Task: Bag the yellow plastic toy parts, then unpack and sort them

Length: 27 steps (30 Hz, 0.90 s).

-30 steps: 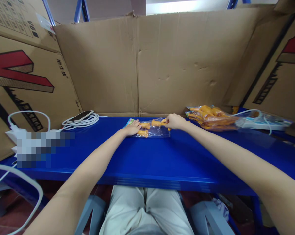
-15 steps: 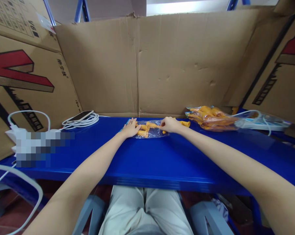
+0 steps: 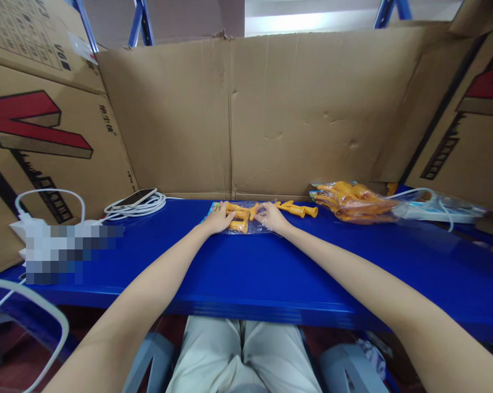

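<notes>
A clear plastic bag [image 3: 254, 228] with orange plastic pieces [image 3: 238, 225] in it lies flat on the blue table [image 3: 246, 273]. My left hand [image 3: 219, 218] grips its left end, where a bit of blue-green label shows. Fingers bent, my right hand [image 3: 271, 217] pinches at a forked orange plastic piece [image 3: 253, 212] by the bag's right end; whether the film is also pinched is hidden. Just beyond that hand, loose orange plastic pieces [image 3: 297, 209] lie on the table.
To the right sits a pile of bagged orange pieces [image 3: 348, 202], beside a white power strip [image 3: 438, 210]. On the left a phone [image 3: 135, 198] rests on a coiled white cable [image 3: 148, 210], near white plugs [image 3: 35, 229]. Cardboard walls [image 3: 168, 120] stand around the back and sides.
My right hand has moved left toward the bag's middle, uncovering the loose orange pieces. My left hand stays on the bag's left end, its fingers now less spread.
</notes>
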### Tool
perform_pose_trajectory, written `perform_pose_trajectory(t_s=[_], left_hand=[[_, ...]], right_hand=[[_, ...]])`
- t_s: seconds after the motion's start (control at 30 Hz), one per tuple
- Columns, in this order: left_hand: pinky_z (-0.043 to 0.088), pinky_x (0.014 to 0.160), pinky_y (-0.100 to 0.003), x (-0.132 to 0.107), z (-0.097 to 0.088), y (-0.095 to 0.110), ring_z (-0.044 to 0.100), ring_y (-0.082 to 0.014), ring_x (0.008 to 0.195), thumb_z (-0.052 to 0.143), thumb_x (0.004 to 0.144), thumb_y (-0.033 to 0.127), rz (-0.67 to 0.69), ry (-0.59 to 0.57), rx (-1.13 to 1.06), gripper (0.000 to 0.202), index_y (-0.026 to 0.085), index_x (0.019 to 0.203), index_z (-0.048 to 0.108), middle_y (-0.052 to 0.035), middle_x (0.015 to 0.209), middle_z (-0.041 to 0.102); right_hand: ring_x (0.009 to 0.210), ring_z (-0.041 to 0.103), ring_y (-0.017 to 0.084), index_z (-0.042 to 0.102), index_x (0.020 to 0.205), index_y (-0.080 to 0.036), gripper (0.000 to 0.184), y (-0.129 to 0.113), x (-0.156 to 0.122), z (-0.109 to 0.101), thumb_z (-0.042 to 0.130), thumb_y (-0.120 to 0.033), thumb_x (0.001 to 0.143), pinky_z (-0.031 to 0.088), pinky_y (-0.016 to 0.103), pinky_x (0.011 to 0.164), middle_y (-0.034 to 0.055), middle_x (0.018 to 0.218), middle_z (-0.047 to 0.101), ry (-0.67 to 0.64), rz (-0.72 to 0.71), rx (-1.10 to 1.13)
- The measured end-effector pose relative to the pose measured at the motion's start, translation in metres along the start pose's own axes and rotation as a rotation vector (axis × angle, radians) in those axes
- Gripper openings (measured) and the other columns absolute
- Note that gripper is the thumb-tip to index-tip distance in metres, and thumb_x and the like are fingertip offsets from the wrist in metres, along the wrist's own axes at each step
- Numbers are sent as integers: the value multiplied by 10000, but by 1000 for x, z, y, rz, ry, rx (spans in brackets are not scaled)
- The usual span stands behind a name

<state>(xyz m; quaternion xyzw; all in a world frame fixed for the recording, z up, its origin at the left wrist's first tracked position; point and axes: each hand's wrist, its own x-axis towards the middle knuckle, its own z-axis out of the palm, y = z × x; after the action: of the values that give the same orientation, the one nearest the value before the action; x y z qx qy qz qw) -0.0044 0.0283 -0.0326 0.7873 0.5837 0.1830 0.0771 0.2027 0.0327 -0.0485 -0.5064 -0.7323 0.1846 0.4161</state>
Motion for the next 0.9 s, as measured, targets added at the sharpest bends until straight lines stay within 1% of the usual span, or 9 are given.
perform_pose_trajectory(t_s=[0.1, 0.27, 0.4, 0.5, 0.6, 0.67, 0.73, 0.8, 0.9], left_hand=[[152, 1157, -358, 7, 5, -6, 142, -212, 1439, 241, 897, 491, 16, -12, 37, 677, 110, 1457, 256, -132, 1554, 193], [133, 1160, -381, 9, 4, -8, 96, -224, 1442, 172, 902, 485, 68, -25, 96, 679, 122, 1465, 285, -90, 1566, 127], [112, 1161, -411, 5, -2, -4, 86, -217, 1445, 132, 909, 475, 124, -65, 128, 667, 147, 1461, 311, -55, 1563, 149], [85, 1163, -419, 3, -4, -3, 61, -204, 1447, 81, 917, 487, 119, -146, 130, 673, 167, 1482, 258, -42, 1560, 154], [81, 1165, -407, 5, -4, -5, 16, -195, 1444, 52, 919, 494, 105, -200, 116, 681, 167, 1498, 198, -34, 1566, 93], [82, 1166, -406, 6, -4, -6, 2, -195, 1442, 58, 920, 491, 102, -214, 107, 677, 164, 1500, 186, -32, 1566, 74], [81, 1166, -413, 8, -4, -7, 0, -196, 1439, 70, 920, 485, 101, -214, 98, 671, 166, 1498, 190, -30, 1564, 72], [80, 1166, -418, 11, -3, -9, -4, -198, 1439, 78, 918, 484, 97, -209, 91, 674, 159, 1496, 196, -36, 1563, 74], [82, 1164, -425, 15, -2, -15, 7, -203, 1440, 83, 910, 506, 86, -192, 82, 687, 166, 1493, 210, -39, 1564, 85]], right_hand=[[902, 667, 192, 676, 920, -120, 212, 5, 1, -2, 601, -45, 736, 522, 363, 861, 103, 1015, 679, -35, -63, -18], [1130, 597, 243, 668, 1133, -143, 375, 4, -3, -11, 540, -91, 784, 428, 390, 1006, 101, 1189, 657, -203, -159, -138], [1234, 518, 238, 594, 1253, -148, 397, -3, -10, -17, 485, -190, 874, 383, 379, 1035, 113, 1320, 567, -264, -155, -429], [1192, 540, 253, 650, 1140, -124, 335, -13, -14, -27, 412, -200, 917, 360, 391, 1013, 139, 1245, 618, -262, -213, -733], [1065, 592, 269, 685, 989, -85, 333, -21, -15, -43, 373, -171, 913, 379, 376, 922, 182, 1086, 670, -145, -156, -958], [1037, 590, 275, 668, 1006, -73, 330, -20, -13, -54, 367, -160, 902, 378, 373, 880, 195, 1072, 659, -28, -97, -1019], [1041, 580, 287, 644, 1049, -67, 328, -12, -12, -64, 371, -155, 890, 375, 382, 862, 202, 1092, 643, 36, -38, -1038], [1066, 567, 304, 627, 1090, -64, 330, 0, -10, -70, 394, -160, 876, 376, 392, 854, 209, 1131, 626, 5, 37, -1044], [1083, 568, 299, 617, 1141, -91, 344, 16, -9, -75, 433, -170, 861, 379, 392, 862, 189, 1157, 629, -113, 149, -1036]])
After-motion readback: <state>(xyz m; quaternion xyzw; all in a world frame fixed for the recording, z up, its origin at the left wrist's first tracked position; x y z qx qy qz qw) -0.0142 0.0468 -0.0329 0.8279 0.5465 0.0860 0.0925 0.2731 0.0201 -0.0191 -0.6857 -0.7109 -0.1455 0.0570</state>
